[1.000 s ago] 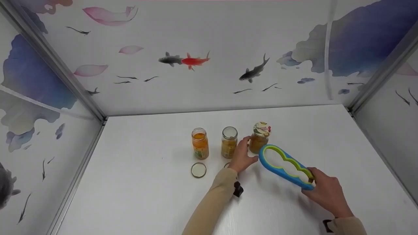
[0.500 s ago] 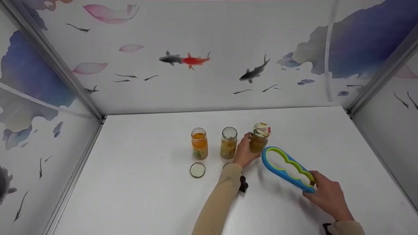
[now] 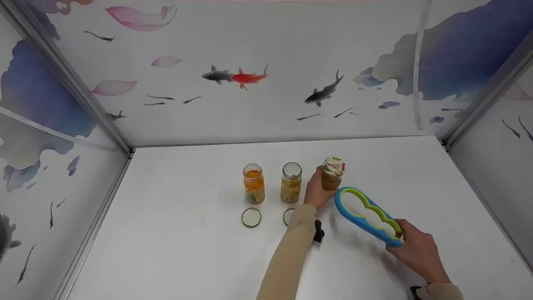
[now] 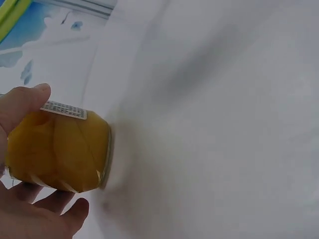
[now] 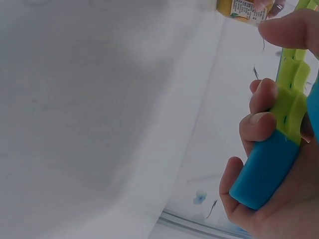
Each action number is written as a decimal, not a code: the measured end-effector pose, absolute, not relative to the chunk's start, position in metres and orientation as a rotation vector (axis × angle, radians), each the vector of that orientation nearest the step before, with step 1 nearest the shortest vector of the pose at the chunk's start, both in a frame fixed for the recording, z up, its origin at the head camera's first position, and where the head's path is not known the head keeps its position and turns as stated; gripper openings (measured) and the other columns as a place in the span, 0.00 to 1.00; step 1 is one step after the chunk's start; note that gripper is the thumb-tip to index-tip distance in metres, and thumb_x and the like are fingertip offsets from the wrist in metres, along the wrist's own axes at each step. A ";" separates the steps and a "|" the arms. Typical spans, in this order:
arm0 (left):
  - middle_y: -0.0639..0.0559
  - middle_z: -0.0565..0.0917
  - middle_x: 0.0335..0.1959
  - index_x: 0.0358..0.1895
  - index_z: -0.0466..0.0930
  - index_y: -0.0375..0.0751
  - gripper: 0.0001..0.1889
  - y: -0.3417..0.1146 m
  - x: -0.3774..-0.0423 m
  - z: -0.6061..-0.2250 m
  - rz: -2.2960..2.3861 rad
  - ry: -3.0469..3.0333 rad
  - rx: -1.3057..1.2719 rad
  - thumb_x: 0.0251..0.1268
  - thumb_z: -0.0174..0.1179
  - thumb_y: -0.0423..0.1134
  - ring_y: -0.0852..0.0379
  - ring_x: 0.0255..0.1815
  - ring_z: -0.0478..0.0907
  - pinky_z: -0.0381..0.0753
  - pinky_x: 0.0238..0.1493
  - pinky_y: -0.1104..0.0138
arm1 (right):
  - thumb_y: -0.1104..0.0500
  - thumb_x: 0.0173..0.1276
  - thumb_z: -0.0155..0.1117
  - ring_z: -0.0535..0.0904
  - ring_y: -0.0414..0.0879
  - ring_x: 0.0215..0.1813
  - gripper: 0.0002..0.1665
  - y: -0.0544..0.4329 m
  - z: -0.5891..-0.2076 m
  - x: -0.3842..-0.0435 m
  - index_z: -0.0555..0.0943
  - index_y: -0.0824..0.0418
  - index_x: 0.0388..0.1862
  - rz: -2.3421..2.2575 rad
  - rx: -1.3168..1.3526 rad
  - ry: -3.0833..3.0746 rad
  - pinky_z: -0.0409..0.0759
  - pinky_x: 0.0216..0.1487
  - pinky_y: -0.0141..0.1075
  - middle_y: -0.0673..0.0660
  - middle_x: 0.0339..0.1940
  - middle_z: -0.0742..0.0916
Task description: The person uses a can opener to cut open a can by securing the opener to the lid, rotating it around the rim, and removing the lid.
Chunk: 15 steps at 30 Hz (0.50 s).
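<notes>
My left hand [image 3: 317, 192] grips the glass jar [image 3: 331, 181] with a patterned lid. In the left wrist view the thumb lies over the label of this jar [image 4: 60, 149], the fingers beneath it; yellowish-brown pieces show through the glass. The right hand [image 3: 418, 250] holds a blue and green jar opener [image 3: 366, 214] by its near end. Its far looped end is close to the jar's right side; whether they touch I cannot tell. In the right wrist view, the fingers curl round the opener's handle [image 5: 269, 164].
Left of the held jar stand two lidless jars, one with yellowish contents [image 3: 291, 187] and one with orange contents [image 3: 254, 187]. A lid [image 3: 251, 217] lies before the orange one. Another lid [image 3: 288, 216] is partly hidden by the left sleeve. Printed walls enclose the white table [image 3: 175, 233].
My left hand has moved right and forward, closed round the lidded jar and appears to have raised it slightly. The opener in the right hand has shifted slightly right and down.
</notes>
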<state>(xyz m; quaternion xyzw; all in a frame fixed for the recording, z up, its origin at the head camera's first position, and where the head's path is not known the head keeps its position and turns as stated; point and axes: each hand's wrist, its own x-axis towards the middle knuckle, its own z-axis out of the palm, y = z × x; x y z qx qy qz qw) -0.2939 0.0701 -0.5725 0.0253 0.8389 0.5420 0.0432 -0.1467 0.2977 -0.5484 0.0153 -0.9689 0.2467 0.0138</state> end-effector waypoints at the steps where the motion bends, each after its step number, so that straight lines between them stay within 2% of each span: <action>1: 0.53 0.69 0.68 0.71 0.58 0.48 0.41 0.071 -0.294 -0.573 1.656 2.568 0.066 0.55 0.70 0.31 0.57 0.68 0.65 0.62 0.67 0.63 | 0.59 0.46 0.75 0.77 0.52 0.33 0.36 0.298 -0.548 -0.147 0.74 0.71 0.55 0.774 0.046 -3.017 0.78 0.36 0.50 0.64 0.41 0.85; 7: 0.53 0.70 0.67 0.68 0.60 0.49 0.41 0.074 -0.291 -0.570 1.667 2.539 0.081 0.52 0.72 0.32 0.57 0.67 0.66 0.64 0.67 0.63 | 0.59 0.47 0.75 0.75 0.52 0.33 0.36 0.299 -0.548 -0.146 0.74 0.70 0.55 0.787 0.011 -3.018 0.78 0.37 0.51 0.65 0.42 0.84; 15: 0.57 0.72 0.65 0.67 0.61 0.53 0.43 0.074 -0.284 -0.569 1.643 2.513 0.113 0.47 0.77 0.37 0.59 0.66 0.68 0.66 0.65 0.62 | 0.58 0.49 0.74 0.75 0.54 0.34 0.37 0.302 -0.544 -0.146 0.72 0.72 0.57 0.815 -0.043 -3.026 0.78 0.39 0.56 0.68 0.43 0.83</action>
